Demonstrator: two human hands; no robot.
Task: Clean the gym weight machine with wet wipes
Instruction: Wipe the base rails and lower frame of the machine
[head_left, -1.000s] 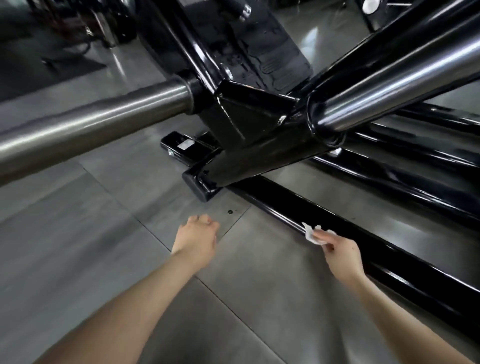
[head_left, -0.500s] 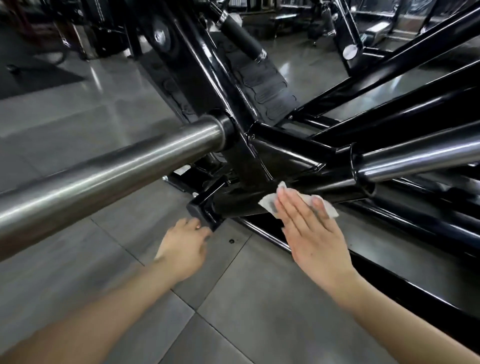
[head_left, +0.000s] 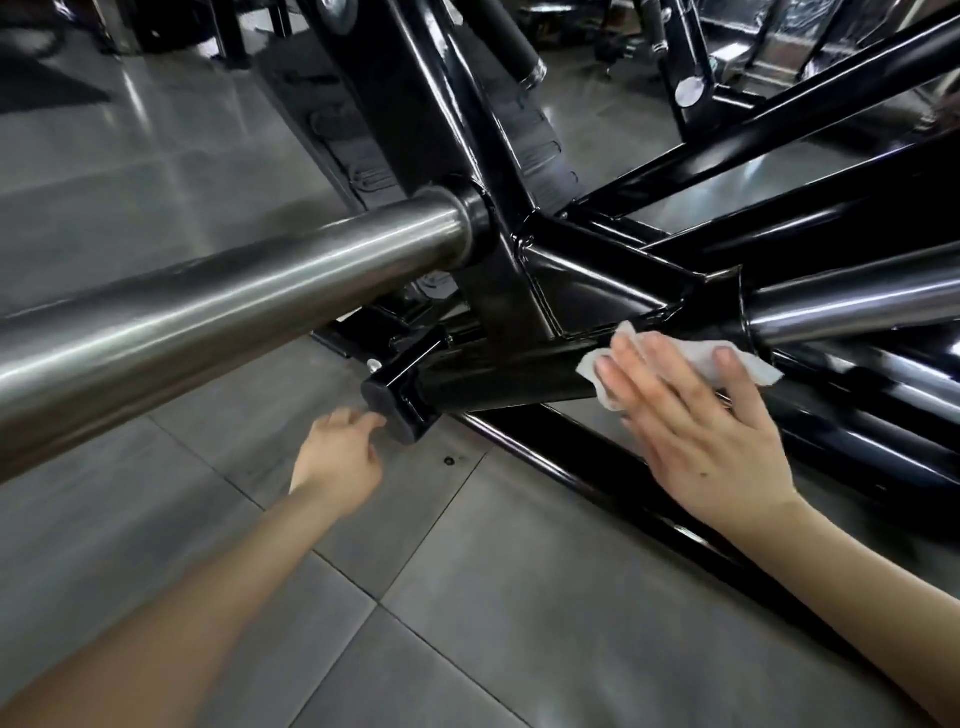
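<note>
Head view: a weight machine frame is seen from above, made of glossy black painted square tubes welded at a joint with a triangular plate.
Metal: a thick, round, brushed steel bar runs from the left edge into a black collar on the frame. A second polished bar leaves the joint to the right.
Wipe: a thin, white, crumpled wipe is laid against the slanted lower tube, just below the welded joint.
Right hand: the right hand is spread flat with fingers straight, and the wipe is pressed onto the tube under the fingers and thumb. Nothing is gripped.
Left hand: the left hand is held low with fingers loosely curled around nothing, beside the tube's capped square end. Contact with the cap cannot be told.
Surroundings: grey, lightly reflective floor tiles lie below, and a black floor rail runs diagonally under the right forearm.
In the way: the steel bar crosses the left of the view and hides part of the floor and frame base.
</note>
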